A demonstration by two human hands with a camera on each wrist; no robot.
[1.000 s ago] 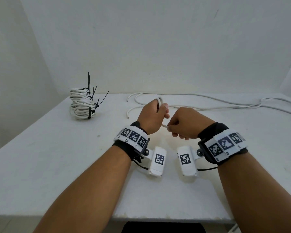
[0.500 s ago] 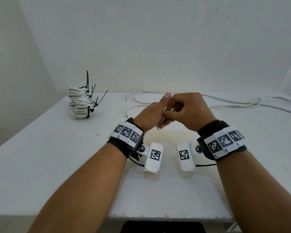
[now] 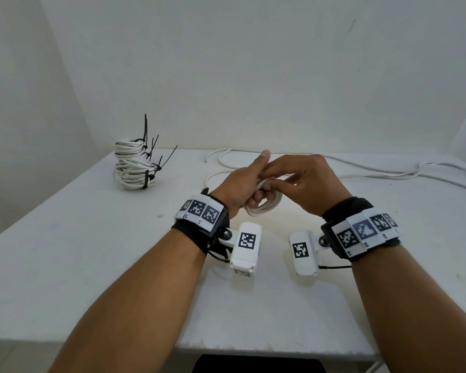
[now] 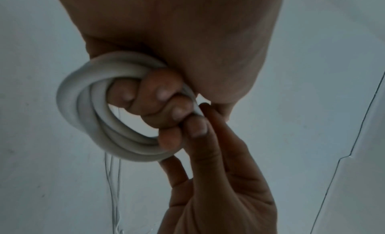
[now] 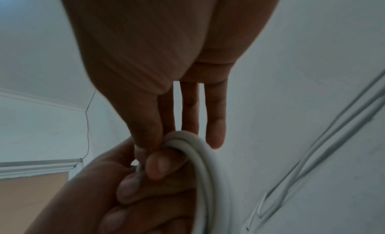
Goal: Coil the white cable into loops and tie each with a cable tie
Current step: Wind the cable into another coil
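In the head view my left hand (image 3: 254,196) grips a small coil of white cable (image 3: 267,208) above the middle of the white table (image 3: 92,251). The left wrist view shows the coil (image 4: 87,115) as a few stacked loops, with my left fingers (image 4: 164,92) curled through it. From the right, my right hand (image 3: 277,180) meets the top of the coil. Its thumb (image 5: 143,135) and forefinger pinch the cable (image 5: 208,171) beside the left fingertips (image 5: 158,165). The other right fingers (image 5: 215,122) stay straight. No loose cable tie is visible.
A stack of coiled white cables (image 3: 133,168) bound with black ties stands at the table's back left. Loose white cables (image 3: 361,175) run along the back edge toward the right corner, with curved ends (image 3: 218,160) just behind my hands. Walls close the back and left.
My right hand has gone from a fist pulling the cable to pinching the coil with fingers spread. Cable loops now hang below my left hand.
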